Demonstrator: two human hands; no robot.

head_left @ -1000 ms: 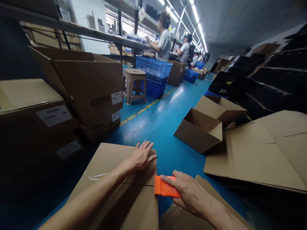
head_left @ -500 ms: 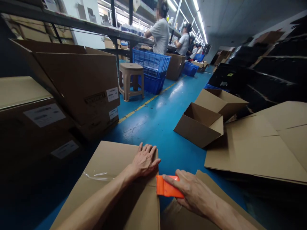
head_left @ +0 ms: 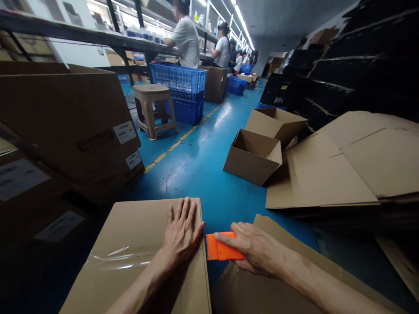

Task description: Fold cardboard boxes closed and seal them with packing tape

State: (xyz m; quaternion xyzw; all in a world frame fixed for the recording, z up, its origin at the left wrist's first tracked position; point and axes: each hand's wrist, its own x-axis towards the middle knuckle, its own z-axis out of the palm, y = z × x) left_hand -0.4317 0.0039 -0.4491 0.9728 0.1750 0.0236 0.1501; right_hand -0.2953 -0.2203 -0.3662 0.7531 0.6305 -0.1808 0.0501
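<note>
Orange plastic shows in the right hand: a flat scraper pinched between thumb and fingers, its blade set against the right edge of a closed cardboard carton. The left hand lies open and flat on the carton's top near that same edge, fingers spread, holding nothing. A strip of clear tape runs across the carton's top towards the left hand, wrinkled at its left end. The carton stands on the blue floor, with a flattened sheet of cardboard just beside it under the right forearm.

To do this well, the flat hand should probably keep the flaps pressed down while the scraper is drawn firmly along the tape, so that no creases or bubbles are left at the edge.

Further out, two open boxes sit on the floor near a stack of flat cardboard. Labelled cartons are piled at the left. Beyond them stand a plastic stool and blue crates, where other people work at a long worktop.
</note>
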